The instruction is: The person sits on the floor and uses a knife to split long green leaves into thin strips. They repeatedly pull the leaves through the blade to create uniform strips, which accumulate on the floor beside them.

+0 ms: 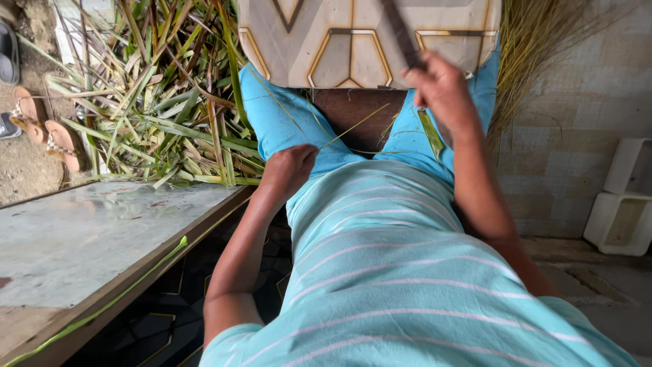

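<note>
A heap of long green and dried palm leaves [163,102] lay on the ground. Brown sandals [47,129] sat beside it. A worn grey surface [75,238] stood at left, white blocks [621,204] at right.

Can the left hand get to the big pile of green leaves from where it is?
Probably yes. The left hand rests on the blue-clad thigh, and the pile of green leaves lies right beside that leg with nothing visible between them.
</note>
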